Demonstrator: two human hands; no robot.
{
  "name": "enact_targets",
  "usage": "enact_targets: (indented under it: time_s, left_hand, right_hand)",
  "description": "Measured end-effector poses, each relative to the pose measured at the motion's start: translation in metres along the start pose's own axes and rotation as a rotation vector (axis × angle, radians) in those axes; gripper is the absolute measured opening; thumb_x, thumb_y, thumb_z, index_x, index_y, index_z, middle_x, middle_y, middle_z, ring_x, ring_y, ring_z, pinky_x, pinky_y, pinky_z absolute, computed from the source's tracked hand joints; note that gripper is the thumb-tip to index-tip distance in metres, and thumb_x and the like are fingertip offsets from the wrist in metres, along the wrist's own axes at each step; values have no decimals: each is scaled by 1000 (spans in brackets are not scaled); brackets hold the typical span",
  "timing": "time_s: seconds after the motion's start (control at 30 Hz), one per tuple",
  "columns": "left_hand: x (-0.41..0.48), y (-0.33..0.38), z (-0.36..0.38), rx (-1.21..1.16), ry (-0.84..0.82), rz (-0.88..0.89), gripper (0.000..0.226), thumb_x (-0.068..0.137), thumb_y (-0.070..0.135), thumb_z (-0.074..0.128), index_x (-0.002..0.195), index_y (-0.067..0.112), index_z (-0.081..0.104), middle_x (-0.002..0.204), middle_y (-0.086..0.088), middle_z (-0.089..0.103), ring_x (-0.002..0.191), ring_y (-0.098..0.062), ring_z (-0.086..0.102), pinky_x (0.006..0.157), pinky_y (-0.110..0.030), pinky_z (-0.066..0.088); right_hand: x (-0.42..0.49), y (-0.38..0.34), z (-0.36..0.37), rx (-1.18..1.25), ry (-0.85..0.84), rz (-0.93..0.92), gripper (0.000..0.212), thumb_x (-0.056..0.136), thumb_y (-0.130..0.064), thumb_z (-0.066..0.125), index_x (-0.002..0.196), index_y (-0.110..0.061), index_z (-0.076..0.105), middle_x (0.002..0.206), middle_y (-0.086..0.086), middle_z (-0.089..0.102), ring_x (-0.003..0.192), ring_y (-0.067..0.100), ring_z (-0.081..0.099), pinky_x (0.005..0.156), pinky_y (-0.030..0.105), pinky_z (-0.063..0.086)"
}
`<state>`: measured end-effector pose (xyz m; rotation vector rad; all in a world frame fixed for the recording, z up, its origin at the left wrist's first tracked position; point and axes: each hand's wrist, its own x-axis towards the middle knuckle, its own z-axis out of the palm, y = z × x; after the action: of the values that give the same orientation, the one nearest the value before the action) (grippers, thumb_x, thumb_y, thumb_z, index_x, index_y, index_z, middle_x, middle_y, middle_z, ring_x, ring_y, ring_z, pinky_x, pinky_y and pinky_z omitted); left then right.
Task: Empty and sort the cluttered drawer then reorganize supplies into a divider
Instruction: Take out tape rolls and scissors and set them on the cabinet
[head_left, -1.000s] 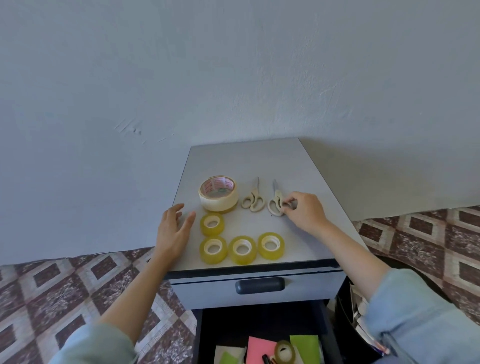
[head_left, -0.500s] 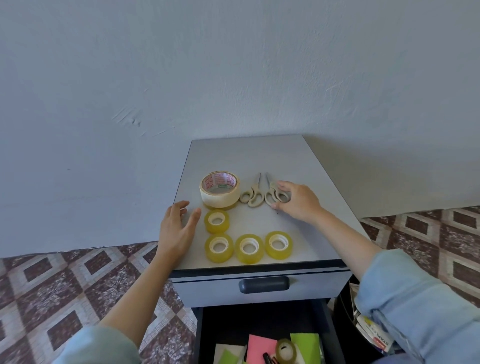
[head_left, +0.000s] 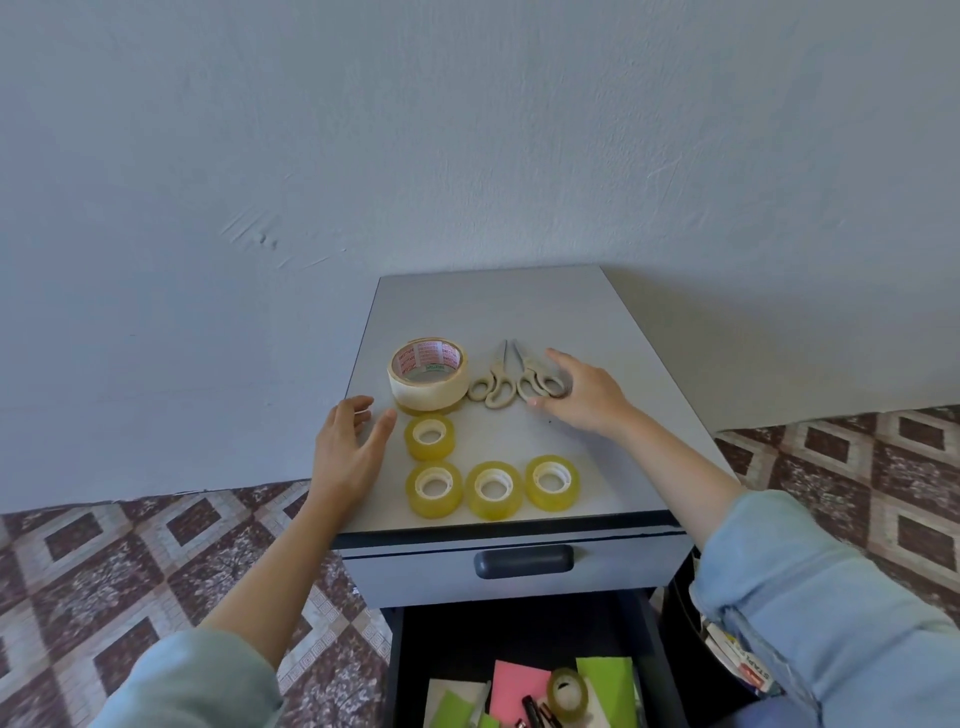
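Two cream-handled pairs of scissors lie side by side on the grey cabinet top (head_left: 519, 306), the left pair (head_left: 492, 383) and the right pair (head_left: 535, 375). My right hand (head_left: 584, 397) rests on the right pair's handles with spread, fairly straight fingers. A large tape roll (head_left: 428, 379) stands left of the scissors. Several small yellow tape rolls (head_left: 493, 489) sit in front of it. My left hand (head_left: 347, 449) lies open at the top's left edge, beside the rolls and holding nothing. The lower drawer (head_left: 519, 623) is open.
The open drawer holds pink notes (head_left: 519, 686), green paper (head_left: 608, 675), a small tape roll (head_left: 569, 693) and pens. A closed drawer with a dark handle (head_left: 523, 561) is above it. A dark bag with papers (head_left: 743, 670) stands at the right. The wall runs behind the cabinet.
My right hand slid the right pair of scissors leftwards until it lay beside the other pair, and its fingers have spread. My left hand has barely moved.
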<state>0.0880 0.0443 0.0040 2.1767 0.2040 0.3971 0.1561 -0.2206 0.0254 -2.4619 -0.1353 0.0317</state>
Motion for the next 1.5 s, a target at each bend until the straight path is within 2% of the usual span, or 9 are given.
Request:
enact_targets:
  time_s: [0.1, 0.23, 0.37, 0.53, 0.63, 0.8, 0.97, 1.13, 1.5]
  left_hand:
    - [-1, 4, -1, 52, -35, 4, 49, 93, 37, 51, 130, 8, 44, 134, -12, 47, 119, -22, 49, 99, -36, 39]
    - [-12, 7, -3, 120, -67, 19, 57, 92, 37, 52, 137, 5, 37, 139, -12, 40, 125, -24, 42, 104, -37, 34]
    - [-32, 9, -7, 107, -50, 4, 55, 93, 33, 52, 137, 3, 38, 138, -14, 40, 125, -26, 42, 104, -36, 34]
    - [-82, 9, -15, 21, -8, 17, 50, 93, 27, 55, 136, 7, 38, 136, -12, 43, 126, -21, 43, 100, -29, 35]
    - [-119, 0, -22, 32, -2, 185, 45, 91, 17, 58, 132, 5, 42, 133, -13, 42, 124, -21, 45, 101, -30, 38]
    - [-200, -29, 3, 159, -207, 412, 34, 87, 20, 53, 116, 2, 56, 125, -13, 50, 115, -17, 47, 96, -14, 30]
    - [-243, -74, 42, 272, -538, 111, 26, 88, 14, 60, 113, 5, 61, 116, -8, 56, 106, -20, 55, 85, -13, 34]
    - [-257, -100, 64, 425, -814, -132, 34, 88, 25, 61, 118, 9, 59, 111, -9, 64, 98, -20, 60, 81, -26, 46]
    - [-272, -114, 114, 852, -1018, -252, 28, 94, 29, 55, 104, 4, 59, 85, -4, 60, 81, -17, 60, 63, -23, 45]
  right_hand:
    - [-18, 5, -8, 239, 33, 69, 72, 85, -32, 68, 146, -22, 32, 115, 5, 56, 119, 21, 52, 100, 26, 36]
    - [-50, 16, -4, 244, -9, 37, 72, 87, -26, 66, 147, -16, 28, 149, 7, 36, 137, 20, 35, 107, 27, 28]
    - [-72, 18, -8, 399, 47, 82, 62, 88, -26, 65, 141, -12, 36, 146, 7, 40, 133, 19, 41, 104, 24, 31]
    - [-110, 22, -12, 532, 171, 107, 11, 87, -22, 64, 81, -18, 56, 104, 10, 64, 106, 26, 60, 98, 40, 46]
    - [-157, 9, -16, 676, 202, 2, 29, 90, -4, 57, 64, -11, 47, 75, 9, 62, 78, 19, 67, 84, 39, 56]
    - [-224, -4, 20, 724, -142, -55, 42, 91, -12, 57, 49, -6, 57, 58, 12, 60, 50, 14, 60, 56, 19, 51]
    - [-248, 32, 97, 452, -377, 87, 28, 89, -16, 63, 63, -5, 64, 70, 20, 66, 58, 17, 62, 61, 26, 53]
    - [-246, 67, 144, 284, -402, 133, 3, 85, -11, 66, 83, -12, 68, 68, -1, 62, 65, 17, 61, 69, 32, 53]
    - [-214, 127, 174, -160, -222, 302, 40, 86, -25, 65, 124, -19, 54, 116, 10, 59, 103, 28, 58, 76, 32, 46]
